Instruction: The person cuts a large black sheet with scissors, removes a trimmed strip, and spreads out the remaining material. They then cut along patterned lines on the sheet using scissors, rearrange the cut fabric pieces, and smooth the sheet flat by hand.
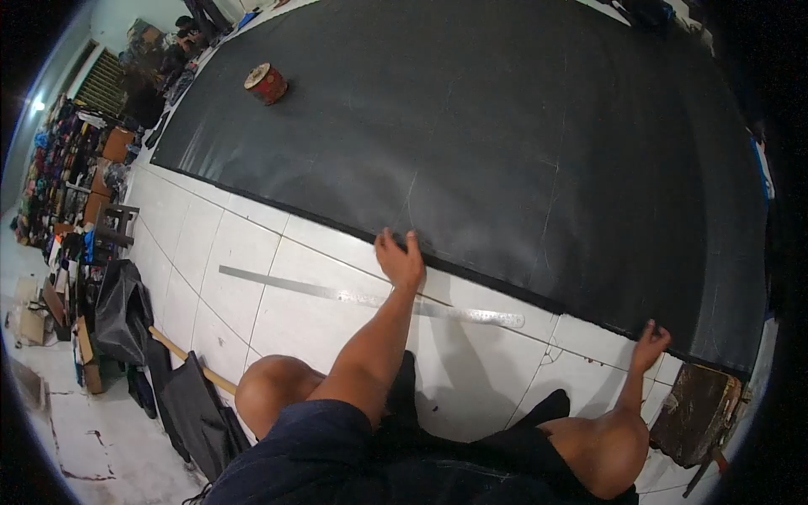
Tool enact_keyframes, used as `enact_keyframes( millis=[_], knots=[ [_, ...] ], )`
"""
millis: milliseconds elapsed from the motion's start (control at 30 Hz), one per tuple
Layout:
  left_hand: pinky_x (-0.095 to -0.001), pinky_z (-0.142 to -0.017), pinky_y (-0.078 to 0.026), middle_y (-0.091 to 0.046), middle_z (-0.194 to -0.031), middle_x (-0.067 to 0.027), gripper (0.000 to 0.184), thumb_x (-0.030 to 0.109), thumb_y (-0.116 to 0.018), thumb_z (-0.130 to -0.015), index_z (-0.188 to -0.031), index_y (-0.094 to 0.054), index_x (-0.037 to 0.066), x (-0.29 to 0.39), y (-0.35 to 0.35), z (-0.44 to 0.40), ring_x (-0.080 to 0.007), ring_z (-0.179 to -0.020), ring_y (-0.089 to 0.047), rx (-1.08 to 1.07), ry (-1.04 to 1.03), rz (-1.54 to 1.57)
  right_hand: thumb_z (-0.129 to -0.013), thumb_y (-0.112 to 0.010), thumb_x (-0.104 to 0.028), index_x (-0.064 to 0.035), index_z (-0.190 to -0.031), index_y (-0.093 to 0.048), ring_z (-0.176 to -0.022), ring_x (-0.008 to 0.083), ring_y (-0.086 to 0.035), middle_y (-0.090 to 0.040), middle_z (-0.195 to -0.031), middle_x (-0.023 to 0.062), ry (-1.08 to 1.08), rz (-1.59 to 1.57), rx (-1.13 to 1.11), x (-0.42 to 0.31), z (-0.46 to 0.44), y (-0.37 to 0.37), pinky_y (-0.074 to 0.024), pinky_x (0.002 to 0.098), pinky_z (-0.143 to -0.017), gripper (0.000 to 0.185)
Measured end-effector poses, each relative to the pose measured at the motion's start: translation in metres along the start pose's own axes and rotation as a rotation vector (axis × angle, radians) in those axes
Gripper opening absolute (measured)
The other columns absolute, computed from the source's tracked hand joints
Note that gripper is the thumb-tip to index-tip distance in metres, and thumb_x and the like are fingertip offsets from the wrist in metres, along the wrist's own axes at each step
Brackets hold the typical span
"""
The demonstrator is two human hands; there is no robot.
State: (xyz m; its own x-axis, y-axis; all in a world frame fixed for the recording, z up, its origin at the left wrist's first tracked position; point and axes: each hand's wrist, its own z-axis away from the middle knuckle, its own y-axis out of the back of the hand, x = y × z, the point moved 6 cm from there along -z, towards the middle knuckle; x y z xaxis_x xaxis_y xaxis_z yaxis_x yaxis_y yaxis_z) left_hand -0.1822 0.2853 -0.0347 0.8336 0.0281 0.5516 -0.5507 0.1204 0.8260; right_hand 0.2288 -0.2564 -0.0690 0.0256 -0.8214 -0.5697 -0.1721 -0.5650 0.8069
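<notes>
A large black sheet (471, 109) with a smooth, leather-like surface covers much of the tiled floor. My left hand (400, 261) is at its near edge, thumb and fingers apart and the fingertips against the sheet. Farther right along the same edge, my right hand (650, 347) has its fingers bent around the border, pinching it. A long metal ruler (337, 295) lies on the white tiles, crossing just below my left wrist. The undersides of both hands' fingers are partly hidden.
A red can-shaped object (266, 84) stands on the sheet. A worn brown block-like stool (694, 412) is by my right knee. Black material with a wooden pole (194, 362) lies left. A small dark stool (115, 225) and stacked goods (63, 168) line the left wall; people sit farther back.
</notes>
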Motion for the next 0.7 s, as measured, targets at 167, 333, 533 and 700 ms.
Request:
enact_keyframes(
  millis=[167,333,533,700],
  knots=[
    [-0.0475,-0.095,-0.045,-0.034,-0.13,-0.0273,0.079,0.033,-0.066,-0.08,-0.139,-0.027,-0.003,-0.028,0.003,-0.021,-0.0444,-0.117,-0.044,0.195,0.685,0.434,-0.077,-0.072,-0.022,-0.0034,-0.126,-0.051,-0.123,0.0381,-0.042,-0.048,-0.13,0.0202,0.777,-0.025,-0.431,-0.204,0.129,-0.03,-0.0318,0.0464,-0.104,0.056],
    [-0.0455,-0.088,-0.05,-0.036,-0.131,-0.0255,0.072,0.024,-0.066,-0.077,-0.133,-0.031,-0.006,-0.016,0.007,-0.02,-0.0435,-0.115,-0.048,-0.005,0.793,0.587,-0.085,-0.064,-0.029,-0.0088,-0.138,-0.041,-0.138,0.0365,-0.023,-0.03,-0.147,0.0161,1.04,0.209,-0.809,-0.235,0.195,-0.067,-0.0195,0.0507,-0.112,0.061],
    [-0.0369,-0.097,-0.043,-0.051,-0.123,-0.0266,0.065,0.013,-0.064,-0.069,-0.121,-0.036,-0.016,-0.056,-0.034,-0.049,-0.0352,-0.111,-0.054,0.088,0.713,1.018,-0.085,-0.064,-0.022,-0.0107,-0.137,-0.043,-0.138,0.033,-0.026,-0.033,-0.147,0.014,0.999,0.234,-0.814,-0.211,0.176,-0.061,-0.0216,0.0484,-0.112,0.058],
    [-0.0378,-0.092,-0.047,-0.055,-0.122,-0.0254,0.057,0.016,-0.061,-0.075,-0.119,-0.049,-0.018,-0.032,-0.028,-0.038,-0.0345,-0.108,-0.057,0.044,0.816,1.314,-0.083,-0.062,-0.014,-0.0005,-0.134,-0.043,-0.134,0.0398,-0.029,-0.032,-0.143,0.0243,0.747,0.138,-0.837,-0.164,0.148,-0.014,-0.0236,0.0487,-0.11,0.056]
  ],
)
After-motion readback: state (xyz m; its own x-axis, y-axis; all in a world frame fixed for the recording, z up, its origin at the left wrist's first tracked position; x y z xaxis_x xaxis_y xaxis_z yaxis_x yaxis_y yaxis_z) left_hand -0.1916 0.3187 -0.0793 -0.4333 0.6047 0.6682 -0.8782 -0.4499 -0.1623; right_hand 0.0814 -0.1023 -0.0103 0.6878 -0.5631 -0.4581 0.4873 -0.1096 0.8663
